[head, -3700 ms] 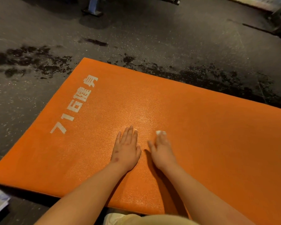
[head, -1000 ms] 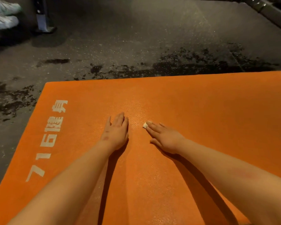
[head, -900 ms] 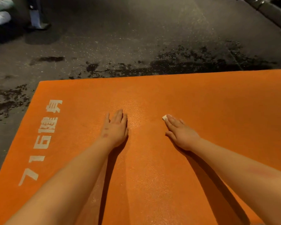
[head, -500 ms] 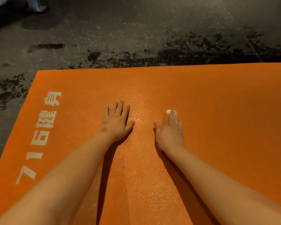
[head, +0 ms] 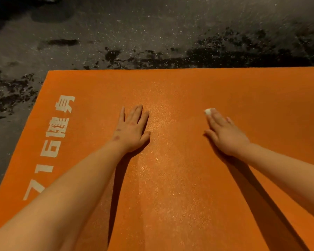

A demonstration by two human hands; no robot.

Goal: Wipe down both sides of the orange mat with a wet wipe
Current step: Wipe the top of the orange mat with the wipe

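Top-side wiping: open right hand (head: 225, 134) presses wet wipe (head: 208, 111) onto orange mat (head: 170, 196), left hand (head: 132, 129) flat, empty; likely a fresh patch next.

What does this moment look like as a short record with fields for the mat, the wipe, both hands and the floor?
Mat: flat orange textured mat lying on the floor, white lettering along its left end.
Wipe: small white wet wipe, showing at the right fingertips.
Left hand: flat on the mat, fingers straight, holding nothing.
Right hand: fingers straight, pressing the wipe onto the mat.
Floor: dark speckled floor with dark patches beyond the mat's far edge.
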